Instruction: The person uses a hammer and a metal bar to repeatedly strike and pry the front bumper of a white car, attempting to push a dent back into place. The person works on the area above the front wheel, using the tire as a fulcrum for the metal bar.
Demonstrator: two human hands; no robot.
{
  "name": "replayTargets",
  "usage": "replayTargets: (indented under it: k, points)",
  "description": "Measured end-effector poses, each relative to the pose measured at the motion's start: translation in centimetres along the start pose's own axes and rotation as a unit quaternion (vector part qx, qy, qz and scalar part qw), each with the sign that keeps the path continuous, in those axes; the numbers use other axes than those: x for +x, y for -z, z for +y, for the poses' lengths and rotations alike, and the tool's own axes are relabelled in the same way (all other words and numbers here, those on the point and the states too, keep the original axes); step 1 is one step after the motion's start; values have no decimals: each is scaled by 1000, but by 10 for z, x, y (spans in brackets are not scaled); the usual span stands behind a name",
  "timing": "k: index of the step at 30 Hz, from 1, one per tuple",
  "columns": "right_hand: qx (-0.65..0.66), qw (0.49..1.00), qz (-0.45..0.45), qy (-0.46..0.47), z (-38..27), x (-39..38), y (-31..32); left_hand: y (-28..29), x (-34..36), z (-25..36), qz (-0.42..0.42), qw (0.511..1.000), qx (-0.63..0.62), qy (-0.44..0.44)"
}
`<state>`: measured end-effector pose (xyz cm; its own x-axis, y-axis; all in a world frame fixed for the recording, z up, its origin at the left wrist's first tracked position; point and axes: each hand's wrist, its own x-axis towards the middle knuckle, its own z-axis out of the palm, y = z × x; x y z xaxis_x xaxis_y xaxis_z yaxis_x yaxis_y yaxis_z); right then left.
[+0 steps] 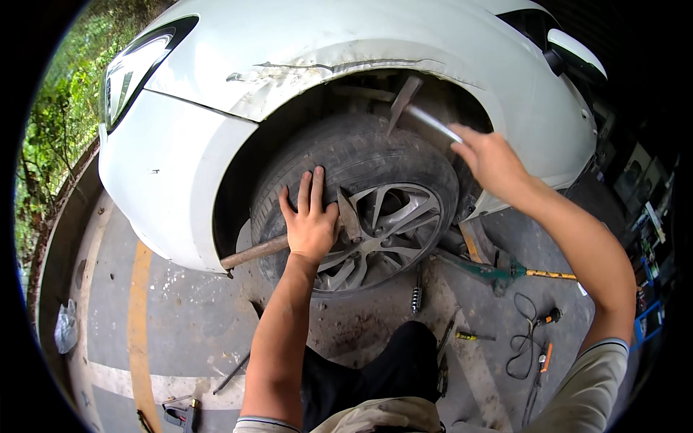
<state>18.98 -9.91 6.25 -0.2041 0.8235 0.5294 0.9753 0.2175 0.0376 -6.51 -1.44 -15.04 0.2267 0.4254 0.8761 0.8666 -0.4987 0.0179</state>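
Note:
My right hand (492, 162) is closed around the metal handle of a hammer (406, 99), raised at the top of the wheel arch and slightly blurred. Its head is in front of the tyre's upper tread. My left hand (312, 222) lies on the tyre (339, 148) with its fingers stretched out. Under that palm and wrist passes the wooden handle of a second hammer (256, 252); its metal head rests against the wheel rim (379, 242). The handle's far end reaches the bumper's lower edge. Above the arch, the white fender (325, 43) is creased and scraped.
Right of the wheel, a green jack (502, 271) with a yellow-black handle sits low. A spring-bodied tool (416, 294), a screwdriver (473, 336) and a black cable (523, 357) lie on the floor. A power tool (184, 415) lies at lower left; a plastic bag (66, 326) is by the low wall.

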Motion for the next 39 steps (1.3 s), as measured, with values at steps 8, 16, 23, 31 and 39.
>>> replayTargets:
  k: [8,16,23,31,39]
  points:
    - [-73,996,15,47,-3,2,5,2,-2,2,-10,1000,4,-1]
    - [14,999,26,30,4,-5,-4,1,-2,1,0,1000,-1,3]
    - [-23,999,-3,40,10,2,6,4,-1,4,-3,1000,-1,4]
    - [-27,999,-19,26,13,-5,2,3,-3,3,-3,1000,5,5]
    - [-29,999,-8,40,12,-5,-2,2,-2,3,-5,1000,4,3]
